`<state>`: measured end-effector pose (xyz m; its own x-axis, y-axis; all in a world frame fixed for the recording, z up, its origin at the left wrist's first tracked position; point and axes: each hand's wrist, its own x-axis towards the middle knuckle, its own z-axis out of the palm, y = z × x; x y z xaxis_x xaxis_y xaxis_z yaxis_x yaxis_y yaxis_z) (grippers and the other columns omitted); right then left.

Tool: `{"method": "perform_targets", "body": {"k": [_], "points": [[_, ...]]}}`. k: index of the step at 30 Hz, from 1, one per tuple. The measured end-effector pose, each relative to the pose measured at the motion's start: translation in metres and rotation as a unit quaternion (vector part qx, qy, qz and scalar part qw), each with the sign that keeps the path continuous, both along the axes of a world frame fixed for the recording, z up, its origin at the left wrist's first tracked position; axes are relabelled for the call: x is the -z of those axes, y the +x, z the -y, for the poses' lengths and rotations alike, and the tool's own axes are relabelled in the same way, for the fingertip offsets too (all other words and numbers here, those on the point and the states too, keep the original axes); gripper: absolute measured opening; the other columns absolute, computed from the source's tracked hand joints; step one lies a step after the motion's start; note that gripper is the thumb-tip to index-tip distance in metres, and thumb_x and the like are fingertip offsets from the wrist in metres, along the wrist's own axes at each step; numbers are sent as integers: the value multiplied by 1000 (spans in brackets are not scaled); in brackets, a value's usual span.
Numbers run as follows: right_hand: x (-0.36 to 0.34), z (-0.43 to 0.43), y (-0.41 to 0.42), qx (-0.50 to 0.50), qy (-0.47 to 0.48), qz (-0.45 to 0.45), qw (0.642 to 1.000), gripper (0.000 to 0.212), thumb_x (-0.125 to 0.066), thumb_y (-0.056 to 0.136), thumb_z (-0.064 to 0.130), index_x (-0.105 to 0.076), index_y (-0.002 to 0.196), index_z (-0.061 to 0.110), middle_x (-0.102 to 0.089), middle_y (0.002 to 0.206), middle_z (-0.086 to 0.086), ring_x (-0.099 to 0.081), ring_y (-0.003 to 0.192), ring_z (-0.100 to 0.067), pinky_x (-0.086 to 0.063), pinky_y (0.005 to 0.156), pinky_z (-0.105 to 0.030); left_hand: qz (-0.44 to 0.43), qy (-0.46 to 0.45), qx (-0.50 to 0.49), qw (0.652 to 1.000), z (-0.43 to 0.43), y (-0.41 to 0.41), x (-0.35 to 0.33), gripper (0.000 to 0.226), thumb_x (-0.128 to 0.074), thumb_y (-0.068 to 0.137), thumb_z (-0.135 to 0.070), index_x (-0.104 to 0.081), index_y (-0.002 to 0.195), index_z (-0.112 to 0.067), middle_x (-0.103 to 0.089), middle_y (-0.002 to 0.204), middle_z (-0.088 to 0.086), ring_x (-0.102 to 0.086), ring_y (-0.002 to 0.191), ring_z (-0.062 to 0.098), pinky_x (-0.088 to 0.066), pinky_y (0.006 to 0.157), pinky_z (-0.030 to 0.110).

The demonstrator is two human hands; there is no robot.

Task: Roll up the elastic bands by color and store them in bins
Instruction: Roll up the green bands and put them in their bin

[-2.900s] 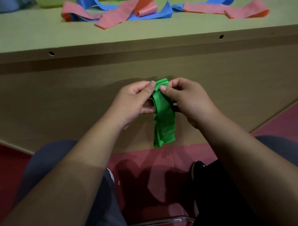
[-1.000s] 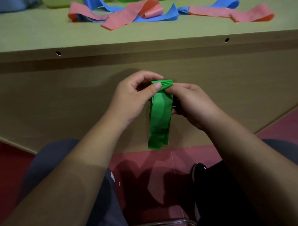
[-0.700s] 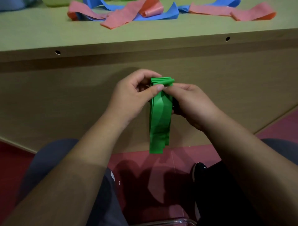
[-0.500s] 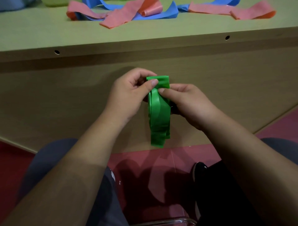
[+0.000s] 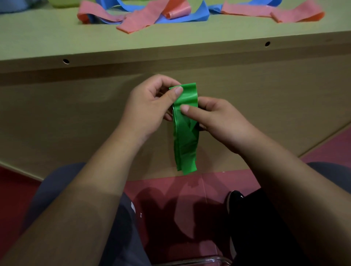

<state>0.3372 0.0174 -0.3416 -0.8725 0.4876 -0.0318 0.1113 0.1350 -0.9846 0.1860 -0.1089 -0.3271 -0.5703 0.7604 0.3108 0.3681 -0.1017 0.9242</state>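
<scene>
A green elastic band point(image 5: 186, 144) hangs in folded layers below the table's front edge, in front of my lap. My left hand point(image 5: 150, 108) pinches its upper fold between thumb and fingers. My right hand point(image 5: 218, 121) grips the band a little lower, thumb pressed on its front face, fingers curled behind. Pink bands point(image 5: 140, 19) and blue bands point(image 5: 197, 16) lie tangled at the far side of the tabletop.
The beige table point(image 5: 57, 41) has a deep front panel right behind my hands. A green bin's edge point(image 5: 64, 2) shows at the top left. My knees, a black shoe point(image 5: 235, 201) and a red floor point(image 5: 171, 191) are below. A clear container rim point(image 5: 199, 261) sits at the bottom.
The top fold of the green band has turned over toward me and my right thumb has slid lower on it. The hanging tail is slightly shorter than before.
</scene>
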Motion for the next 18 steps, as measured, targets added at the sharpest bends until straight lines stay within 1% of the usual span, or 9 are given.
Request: {"method": "perform_targets", "body": {"k": [2,5,6,8,9,10,12,16,18], "points": [[0,1,0,14,-5,-3,1000,44,-66,101,50,-77,115,10,-76,112,-24,-71,93,-27,-56,87,-51,-11,-2,3,1000,0,-1,-1,6,-69,100,-19,-72,101,-23,-71,87,6,-66,69,13,-57,54,30],[-1,2,-1,36,-5,-13,999,46,-64,103,52,-76,109,8,-74,107,-27,-70,87,-27,-59,87,-62,-17,-2,3,1000,0,-3,-1,5,-69,100,-19,-73,102,-22,-72,88,7,-67,71,15,-57,55,33],[0,1,-1,43,5,-14,999,45,-64,104,51,-76,108,7,-74,105,-27,-69,85,-26,-59,85,-63,-19,-1,1,1000,0,-3,-1,5,-70,100,-21,-74,102,-23,-73,88,8,-67,72,15,-57,56,34],[1,0,-2,46,38,-18,998,35,-65,105,43,-77,107,10,-75,103,-24,-68,83,-22,-58,77,-56,-26,1,-4,1000,-2,-3,0,5,-71,98,-23,-75,102,-23,-74,89,10,-67,73,16,-56,59,35],[1,0,-2,45,49,-19,998,27,-66,105,37,-78,108,12,-77,103,-20,-69,85,-22,-58,78,-54,-30,1,-7,1000,-2,-3,0,6,-71,98,-23,-75,102,-22,-74,90,12,-67,73,16,-56,59,35],[1,-1,-3,44,52,-21,997,22,-67,105,32,-78,110,13,-78,104,-16,-71,88,-22,-59,82,-55,-32,2,-9,999,-3,-4,1,6,-71,98,-23,-75,103,-21,-74,90,14,-66,73,17,-56,59,36],[2,-2,-4,44,56,-28,997,19,-69,104,26,-79,110,12,-80,104,-14,-73,92,-23,-58,88,-56,-34,4,-7,999,-4,-4,1,6,-71,98,-22,-75,103,-21,-74,91,15,-66,73,19,-56,60,37],[4,-4,-5,56,56,-43,996,16,-70,103,23,-79,107,11,-80,100,-13,-71,86,-17,-56,83,-44,-33,7,6,999,-3,-5,0,10,-70,99,-20,-74,107,-24,-75,96,13,-67,78,16,-56,62,35],[3,-3,-5,60,47,-50,996,15,-70,104,22,-79,107,10,-80,100,-14,-70,85,-16,-55,82,-42,-37,13,8,999,-2,-4,-1,12,-71,99,-16,-74,109,-22,-75,99,10,-68,83,14,-58,68,36]]}}
